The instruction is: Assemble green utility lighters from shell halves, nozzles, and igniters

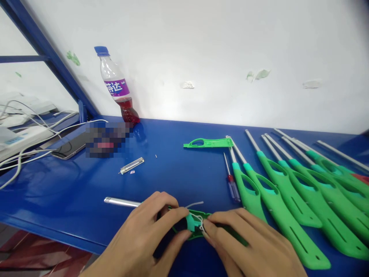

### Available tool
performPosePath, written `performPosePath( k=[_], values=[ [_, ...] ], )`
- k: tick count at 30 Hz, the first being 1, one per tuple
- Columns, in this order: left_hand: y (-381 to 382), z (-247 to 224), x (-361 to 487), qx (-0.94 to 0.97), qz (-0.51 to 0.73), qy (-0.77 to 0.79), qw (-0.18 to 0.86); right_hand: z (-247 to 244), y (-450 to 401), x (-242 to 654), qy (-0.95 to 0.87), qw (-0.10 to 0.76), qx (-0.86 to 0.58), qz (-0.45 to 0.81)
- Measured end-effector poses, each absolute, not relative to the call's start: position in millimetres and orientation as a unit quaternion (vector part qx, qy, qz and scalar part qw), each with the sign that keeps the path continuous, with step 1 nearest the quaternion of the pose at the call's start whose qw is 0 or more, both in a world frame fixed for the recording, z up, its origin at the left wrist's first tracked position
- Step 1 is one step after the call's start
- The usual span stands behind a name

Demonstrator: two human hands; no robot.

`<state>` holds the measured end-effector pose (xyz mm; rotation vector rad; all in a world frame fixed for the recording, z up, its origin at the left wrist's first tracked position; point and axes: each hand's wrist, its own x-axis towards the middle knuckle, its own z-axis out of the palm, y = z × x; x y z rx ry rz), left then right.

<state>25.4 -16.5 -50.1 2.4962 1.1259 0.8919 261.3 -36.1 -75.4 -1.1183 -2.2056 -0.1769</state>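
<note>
An opened green utility lighter (198,212) lies under my two hands on the blue table, its metal barrel (122,201) sticking out to the left. My left hand (152,234) is closed, with thumb and fingertips pinching the teal trigger (190,222) inside the half casing. A thin white wire (201,222) loops beside the trigger. My right hand (245,238) is closed on that wire at the casing's right part; its fingertips are partly hidden. A thin clear tube (195,204) pokes up behind the casing.
The other green casing half (210,143) lies farther back. A screwdriver (232,186) and several assembled lighters (288,223) lie right. A clear fuel tank (132,166), a phone (73,143), white cables (20,157) and a drink bottle (117,86) stand or lie left.
</note>
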Motion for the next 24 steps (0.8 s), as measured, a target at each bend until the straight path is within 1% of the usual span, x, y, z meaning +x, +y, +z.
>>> performPosePath(
  k=[8,18,24],
  values=[
    [-15.1,-50.4,23.6,0.868,0.299,0.379,0.117,-75.0,-34.8,260.6,-0.844,0.314,-0.423,-0.102],
    [-15.0,-52.2,24.0,0.873,0.296,0.37,0.116,-73.6,-33.7,255.5,-0.84,0.318,-0.431,-0.087],
    [-15.2,-54.6,23.2,0.874,0.303,0.368,0.095,-72.9,-35.0,253.7,-0.839,0.312,-0.424,-0.135]
  ],
)
